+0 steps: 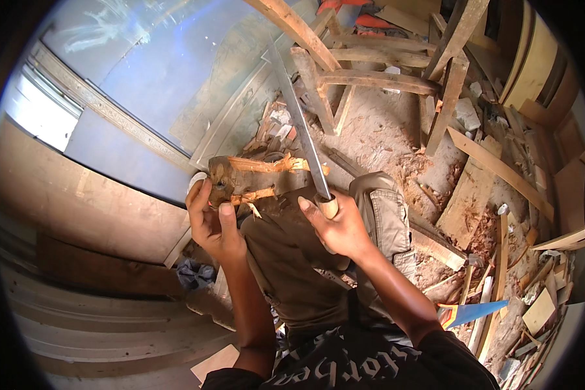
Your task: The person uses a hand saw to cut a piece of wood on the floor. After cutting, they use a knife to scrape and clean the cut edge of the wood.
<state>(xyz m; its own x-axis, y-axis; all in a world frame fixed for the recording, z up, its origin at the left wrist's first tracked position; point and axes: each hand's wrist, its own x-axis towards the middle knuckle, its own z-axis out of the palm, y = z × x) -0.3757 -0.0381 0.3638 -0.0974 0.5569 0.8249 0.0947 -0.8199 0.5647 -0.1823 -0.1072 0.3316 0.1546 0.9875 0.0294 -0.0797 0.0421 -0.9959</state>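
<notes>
A: Item one, the wood piece. Location?

B: Held over the person's lap, above the trousers, at the end of the left hand. Dark knotty head, with pale split strips running right from it.

A: Condition of the work?

B: Judged partly done. Several strips are already cleaved and splayed, pale shavings lie on the floor beyond the knees, but the dark head looks largely uncut.

A: Item two, left hand?

B: Closed around the dark end of the wood piece, thumb up along its near face, fingers wrapped behind.

A: Item three, right hand?

B: Fist wrapped tight on the pale handle of a long blade, thumb raised. The blade runs up and away, crossing just right of the split strips; whether the edge touches them I cannot tell.

A: Surroundings?

B: Rough wooden frames and planks on the floor ahead and right, a saw with a blue and orange handle by the right elbow, a blue-grey panel at left.
</notes>
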